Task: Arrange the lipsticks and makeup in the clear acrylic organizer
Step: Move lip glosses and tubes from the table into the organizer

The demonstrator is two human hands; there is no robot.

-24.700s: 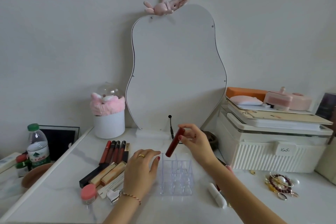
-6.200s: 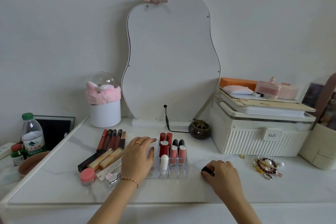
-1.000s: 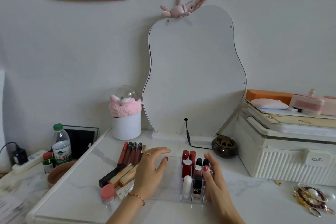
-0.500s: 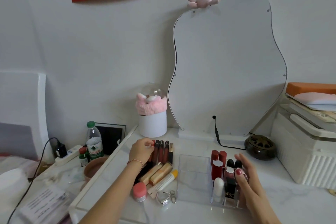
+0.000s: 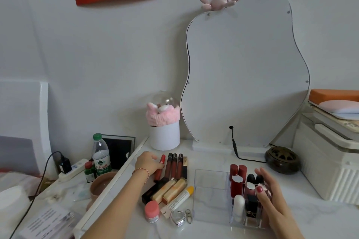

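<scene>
The clear acrylic organizer (image 5: 210, 198) stands on the white table; its wide left compartment is bare. Its small right cells hold several upright lipsticks (image 5: 236, 179), red, black and one white. My right hand (image 5: 273, 203) rests with straight fingers against the organizer's right side. To the left lies a row of loose makeup. My left hand (image 5: 148, 163) grips the red lip gloss tube (image 5: 160, 169) at the row's left end. Beside it lie three dark gloss tubes (image 5: 174, 165), gold tubes (image 5: 169, 190) and a white tube with a yellow cap (image 5: 179, 200).
A pink-capped jar (image 5: 152, 212) and a metal curler (image 5: 182, 217) lie near the front edge. A wavy mirror (image 5: 244, 75), a white pot (image 5: 164, 136), a dark round burner (image 5: 281, 159) and a white storage box (image 5: 328, 163) line the back. A water bottle (image 5: 101, 155) stands left of the table.
My left hand has left the organizer and reached left to the row of tubes, closing on the red gloss. My right hand stays at the organizer. The view has swung left.
</scene>
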